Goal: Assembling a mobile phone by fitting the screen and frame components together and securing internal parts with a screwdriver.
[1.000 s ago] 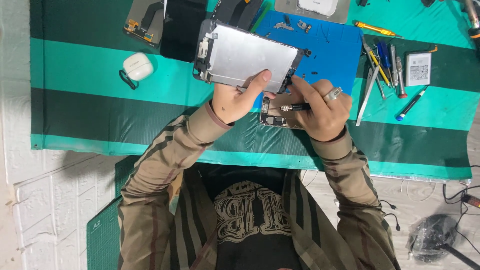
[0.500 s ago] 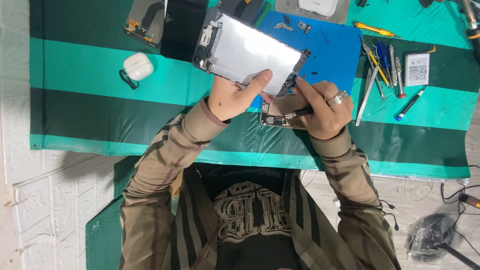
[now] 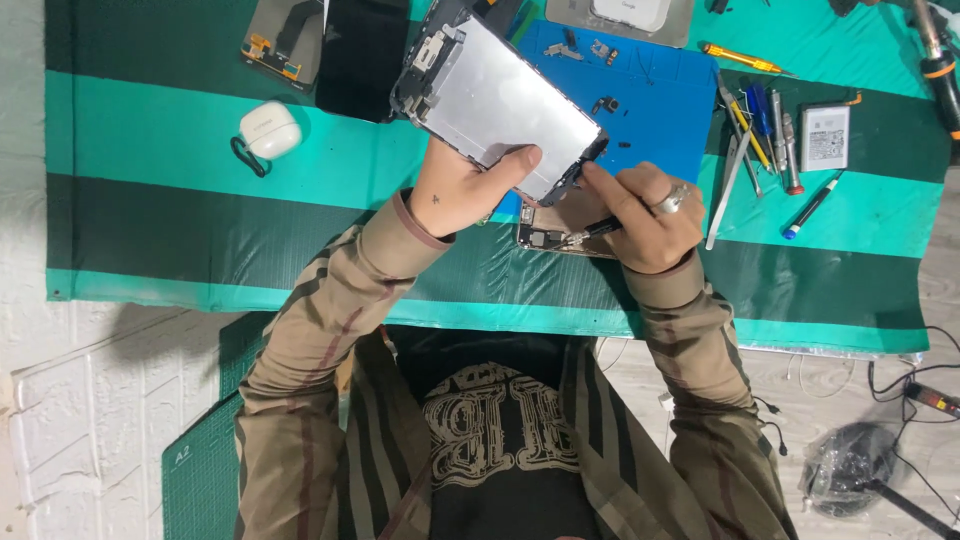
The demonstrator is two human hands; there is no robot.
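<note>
Tilted further up than 1 second ago, the screen panel [image 3: 500,100] stands over the blue mat [image 3: 660,110], grasped by our left hand [image 3: 460,185]. Our right hand [image 3: 645,220] pinches a small tool [image 3: 590,234] against the phone body [image 3: 555,228] beneath.

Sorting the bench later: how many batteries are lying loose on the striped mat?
1. A white rectangular battery lies on the mat's right side, beside the row of tools. Others may be hidden under the lifted screen panel or the hands.

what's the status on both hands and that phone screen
Left hand grips the lifted screen panel by its lower edge. Right hand holds a dark tool at the open phone body. Nothing in the way.
</note>
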